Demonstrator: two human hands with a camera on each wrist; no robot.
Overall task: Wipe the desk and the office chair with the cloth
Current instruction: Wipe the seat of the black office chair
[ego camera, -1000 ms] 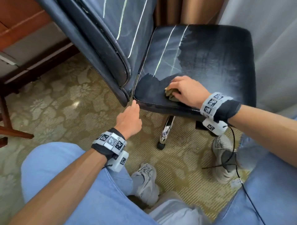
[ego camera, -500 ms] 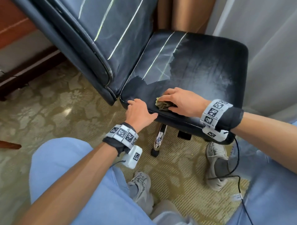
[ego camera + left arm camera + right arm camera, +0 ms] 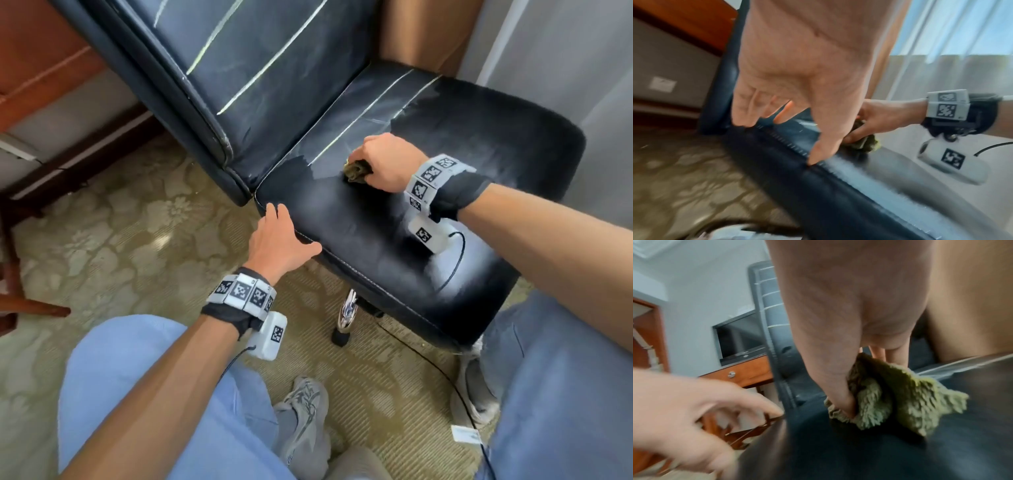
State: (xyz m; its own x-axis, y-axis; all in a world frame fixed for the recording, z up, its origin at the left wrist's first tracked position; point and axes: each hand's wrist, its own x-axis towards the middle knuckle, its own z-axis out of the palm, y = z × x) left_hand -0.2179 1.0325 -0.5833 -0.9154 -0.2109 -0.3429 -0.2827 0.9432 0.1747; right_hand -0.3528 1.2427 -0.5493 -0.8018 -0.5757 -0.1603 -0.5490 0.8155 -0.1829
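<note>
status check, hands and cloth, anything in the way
Right hand grips green cloth, pressed on chair seat. Left hand open, fingers resting on seat's front edge. Nothing blocking the seat.

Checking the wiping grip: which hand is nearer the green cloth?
Right. The right hand grips the green cloth on the seat; the left hand rests apart on the seat's edge.

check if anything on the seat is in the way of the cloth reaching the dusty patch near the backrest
Nothing visible blocks it. The right hand grips the cloth on the seat, at the edge of the pale dusty patch. The left hand rests on the seat's front corner, off to the side.
</note>
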